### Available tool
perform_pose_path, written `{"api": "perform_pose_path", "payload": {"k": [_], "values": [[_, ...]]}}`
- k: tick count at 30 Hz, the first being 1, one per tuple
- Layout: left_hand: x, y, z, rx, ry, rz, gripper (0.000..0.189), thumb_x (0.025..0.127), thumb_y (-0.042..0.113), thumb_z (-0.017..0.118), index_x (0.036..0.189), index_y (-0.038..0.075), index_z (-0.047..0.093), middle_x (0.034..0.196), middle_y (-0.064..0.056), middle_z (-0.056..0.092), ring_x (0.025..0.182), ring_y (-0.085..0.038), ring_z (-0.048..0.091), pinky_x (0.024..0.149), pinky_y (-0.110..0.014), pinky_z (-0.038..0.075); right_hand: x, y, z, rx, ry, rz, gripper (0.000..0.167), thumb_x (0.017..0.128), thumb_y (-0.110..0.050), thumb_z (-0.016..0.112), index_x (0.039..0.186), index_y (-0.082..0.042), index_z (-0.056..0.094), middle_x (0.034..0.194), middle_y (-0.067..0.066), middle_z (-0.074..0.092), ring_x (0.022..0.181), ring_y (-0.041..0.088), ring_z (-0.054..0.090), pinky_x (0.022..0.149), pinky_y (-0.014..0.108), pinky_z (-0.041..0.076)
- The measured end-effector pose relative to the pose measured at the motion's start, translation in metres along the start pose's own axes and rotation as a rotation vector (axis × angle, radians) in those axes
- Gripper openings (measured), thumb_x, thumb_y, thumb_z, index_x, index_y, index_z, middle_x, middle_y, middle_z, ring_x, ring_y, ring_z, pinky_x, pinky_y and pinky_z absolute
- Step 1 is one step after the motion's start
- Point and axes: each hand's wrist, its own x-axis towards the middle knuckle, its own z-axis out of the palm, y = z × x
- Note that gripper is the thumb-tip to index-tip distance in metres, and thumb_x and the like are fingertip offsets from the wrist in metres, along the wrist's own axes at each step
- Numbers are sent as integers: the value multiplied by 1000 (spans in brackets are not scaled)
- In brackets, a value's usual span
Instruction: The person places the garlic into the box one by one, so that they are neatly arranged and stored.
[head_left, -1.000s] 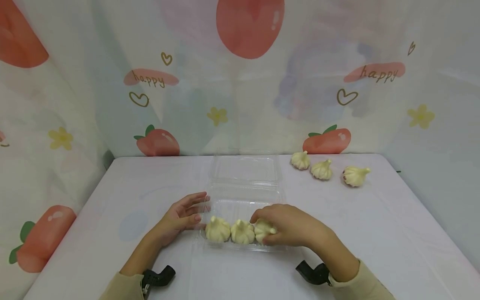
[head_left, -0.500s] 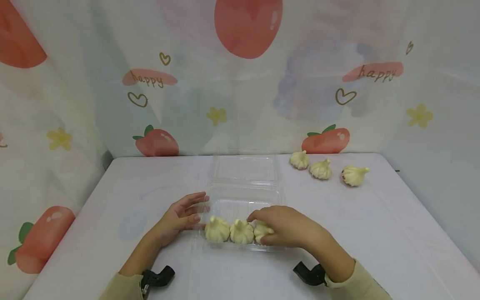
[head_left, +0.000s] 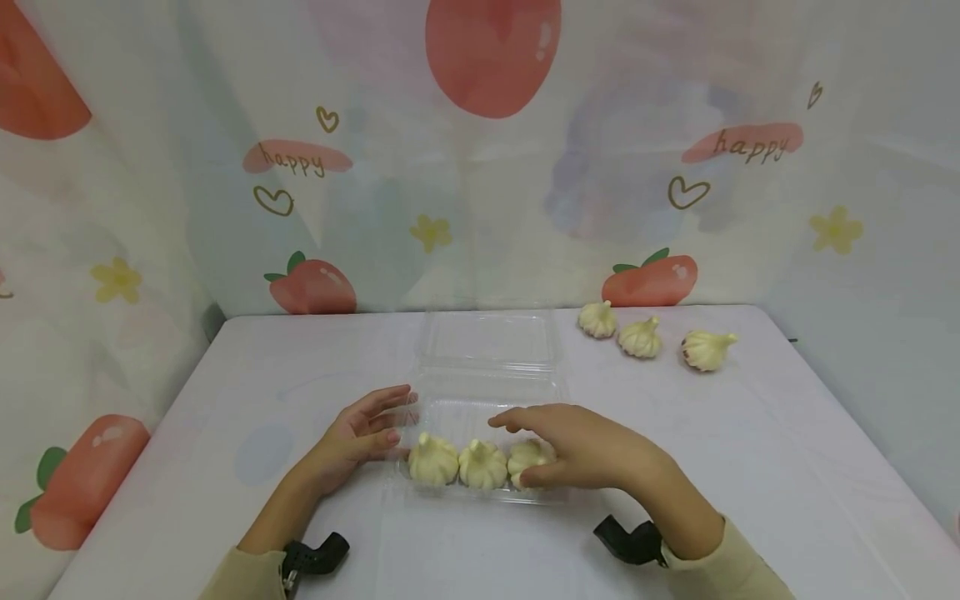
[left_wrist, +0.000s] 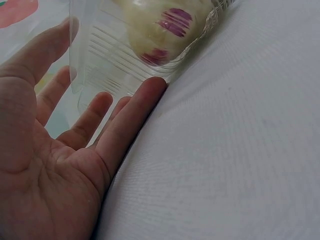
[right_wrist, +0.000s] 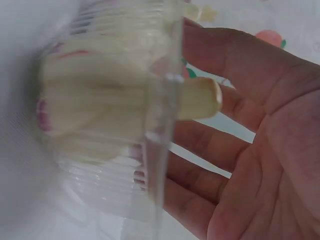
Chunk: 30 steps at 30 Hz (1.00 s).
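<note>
Three garlic bulbs stand in a row along the near side of a clear plastic clamshell box [head_left: 465, 415]: a left bulb [head_left: 432, 461], a middle bulb [head_left: 482, 465] and a right bulb [head_left: 529, 455]. My left hand [head_left: 352, 435] has its fingertips at the box's left wall, fingers spread and nothing gripped. Over the right bulb is my right hand [head_left: 588, 448], its fingers extended and thumb low in front. In the right wrist view, the bulb's stem [right_wrist: 200, 98] rises above the box rim, with the fingers spread behind it. Purple patches mark a garlic bulb [left_wrist: 165, 30] in the left wrist view.
The box's clear lid [head_left: 491, 337] lies folded back behind it. At the back right of the white-covered table [head_left: 300, 350] are three more garlic bulbs: one [head_left: 597, 320], a second [head_left: 640, 338] and a third [head_left: 707, 350]. A printed cloth backdrop [head_left: 480, 183] hangs behind.
My right hand has let go of the right bulb, its fingers lifting and straightening so more of the bulb shows. The left hand and the box stay in place.
</note>
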Motion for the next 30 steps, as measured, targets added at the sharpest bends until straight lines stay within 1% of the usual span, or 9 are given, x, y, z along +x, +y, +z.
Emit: {"api": "perform_pose_path", "payload": {"k": [5,7,10,12,17,18,20,24,30], "values": [[-1,1,1,0,3,2,65,97,1,59,154,-1,28,157,-25,30,136,-28,46,92,-48,56,-8,3,-11,9,66,-1,62,87,-34,78,143,-31,51,140,-16,55,128,15,55,102,44,47],[-1,1,1,1,5,-2,64,98,0,58,154,0,28,157,-24,30,136,-28,46,92,-48,56,-11,5,-15,5,98,-10,63,87,-38,77,143,-29,52,140,-18,54,128,14,54,103,43,47],[-2,1,2,1,6,-5,64,98,-1,57,154,0,27,158,-23,30,136,-28,46,92,-49,56,-15,9,-20,2,144,-14,64,87,-44,76,144,-27,52,139,-17,55,128,12,54,103,43,47],[-2,1,2,5,8,-7,64,98,-1,57,154,-1,27,158,-23,30,137,-28,45,92,-49,56,-17,12,-23,-8,168,-14,63,87,-47,75,143,-27,53,138,-16,56,127,10,54,100,41,49],[-2,0,2,6,5,-1,65,98,1,59,154,-1,26,158,-23,30,137,-29,45,92,-49,56,-21,17,-29,-6,191,-11,64,87,-54,71,142,-28,53,137,-15,57,125,11,55,92,38,53],[-2,0,2,4,3,0,65,98,1,59,154,-1,26,158,-24,30,137,-30,45,92,-50,56,-22,18,-29,-1,195,-11,64,87,-55,71,142,-28,53,137,-14,57,126,12,55,93,38,53],[-2,-1,2,2,1,1,65,98,1,59,154,-2,26,158,-24,29,137,-30,45,92,-50,56,-23,21,-31,2,208,-8,64,87,-56,71,142,-28,53,138,-14,58,127,13,55,97,40,52],[-2,-1,2,-2,-1,-1,65,98,1,58,154,-2,26,158,-25,28,137,-30,45,92,-50,56,-26,27,-34,8,249,4,61,87,-53,71,140,-29,54,136,-13,59,126,14,55,99,43,50],[0,0,2,-3,-1,-4,66,98,2,59,154,-1,26,158,-27,26,136,-29,46,92,-50,56,-32,39,-41,21,301,26,59,88,-52,72,140,-31,54,135,-9,61,124,20,57,95,45,52]]}}
